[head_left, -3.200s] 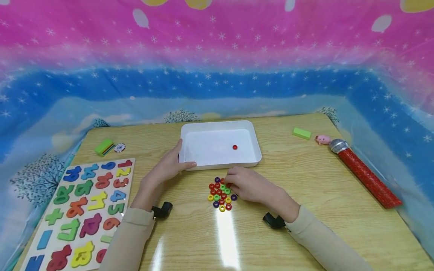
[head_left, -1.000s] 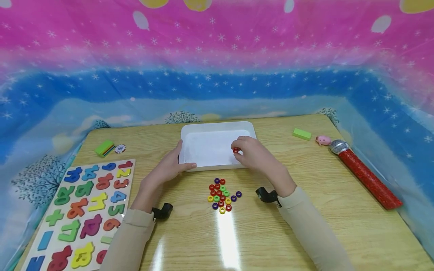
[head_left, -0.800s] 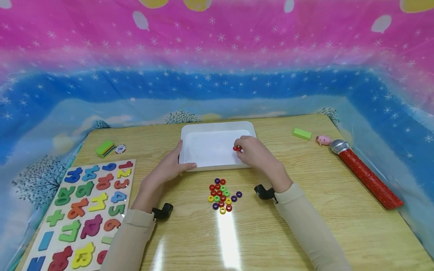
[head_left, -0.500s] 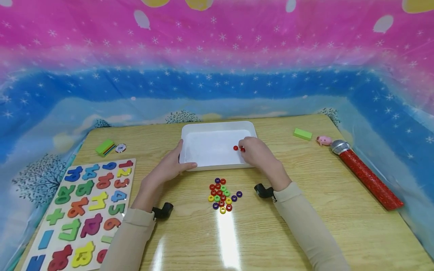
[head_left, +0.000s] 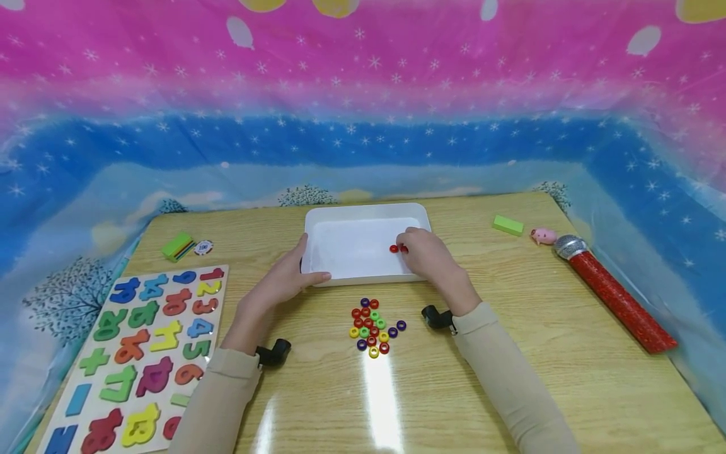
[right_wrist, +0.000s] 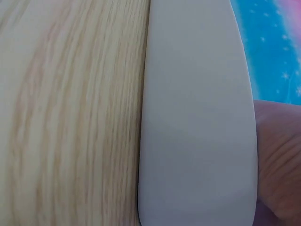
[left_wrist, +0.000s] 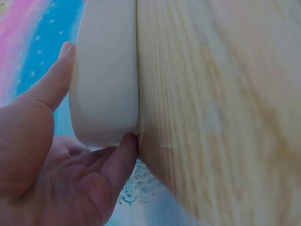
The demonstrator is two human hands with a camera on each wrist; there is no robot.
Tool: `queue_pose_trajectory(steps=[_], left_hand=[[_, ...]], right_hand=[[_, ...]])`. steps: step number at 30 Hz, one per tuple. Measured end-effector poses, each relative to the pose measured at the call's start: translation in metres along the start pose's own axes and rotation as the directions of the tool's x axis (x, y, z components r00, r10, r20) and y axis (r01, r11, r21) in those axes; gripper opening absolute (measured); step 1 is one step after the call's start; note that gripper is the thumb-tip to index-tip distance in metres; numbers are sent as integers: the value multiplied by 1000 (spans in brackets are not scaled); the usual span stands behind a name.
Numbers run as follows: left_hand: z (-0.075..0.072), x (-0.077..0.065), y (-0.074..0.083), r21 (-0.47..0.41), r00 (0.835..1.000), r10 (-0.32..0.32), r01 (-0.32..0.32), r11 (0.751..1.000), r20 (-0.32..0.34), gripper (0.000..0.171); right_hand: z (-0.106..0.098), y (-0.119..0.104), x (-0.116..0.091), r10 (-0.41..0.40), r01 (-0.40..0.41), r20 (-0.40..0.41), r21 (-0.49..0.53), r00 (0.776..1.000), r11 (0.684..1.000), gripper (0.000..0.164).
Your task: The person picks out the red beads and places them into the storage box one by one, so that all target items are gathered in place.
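Observation:
In the head view a white tray (head_left: 363, 277) stands at the middle of the table. My left hand (head_left: 280, 274) holds its near left corner. In the left wrist view the thumb of my left hand (left_wrist: 70, 141) lies at the rim of the tray (left_wrist: 106, 80), with fingers against its end. My right hand (head_left: 428, 255) reaches over the tray's near right side, fingertips down inside, pinching a red ring bead (head_left: 404, 249) that is partly hidden. Just left of it another red ring bead (head_left: 394, 249) lies on the tray floor. The right wrist view hides the fingertips behind the tray wall (right_wrist: 197, 113).
Several loose ring beads (head_left: 371, 322), red, yellow, green and purple, lie in front of the tray. A number puzzle board (head_left: 218, 302) is at left, near green blocks (head_left: 178, 246) and a poker chip (head_left: 204, 248). At right are a green block (head_left: 508, 225), pink pig (head_left: 544, 236) and red microphone (head_left: 618, 296).
My right hand has gone from the bead pile up into the tray with a red bead, then shifted slightly right beside the first bead. The left hand keeps its place.

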State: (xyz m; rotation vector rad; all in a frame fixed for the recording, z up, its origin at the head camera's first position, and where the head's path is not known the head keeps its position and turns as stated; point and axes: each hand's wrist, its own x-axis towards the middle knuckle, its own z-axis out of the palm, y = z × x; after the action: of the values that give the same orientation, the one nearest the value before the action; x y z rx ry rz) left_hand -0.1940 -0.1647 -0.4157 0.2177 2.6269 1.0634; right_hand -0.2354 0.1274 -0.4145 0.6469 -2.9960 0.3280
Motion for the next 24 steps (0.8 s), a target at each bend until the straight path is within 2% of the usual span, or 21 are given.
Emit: queue_pose_trajectory(steps=[13, 19, 24], left_hand=[[0, 0, 2, -4, 1000, -4, 4, 1000, 3, 105], [-1, 0, 0, -11, 1000, -4, 4, 1000, 8, 105], [-1, -1, 0, -12, 1000, -7, 7, 1000, 5, 106]], right_hand=[[-2, 0, -2, 14, -15, 43, 20, 999, 1000, 18], [-10, -1, -5, 19, -21, 47, 46, 999, 999, 20], [-21, -6, -9, -39, 36, 43, 74, 998, 997, 20]])
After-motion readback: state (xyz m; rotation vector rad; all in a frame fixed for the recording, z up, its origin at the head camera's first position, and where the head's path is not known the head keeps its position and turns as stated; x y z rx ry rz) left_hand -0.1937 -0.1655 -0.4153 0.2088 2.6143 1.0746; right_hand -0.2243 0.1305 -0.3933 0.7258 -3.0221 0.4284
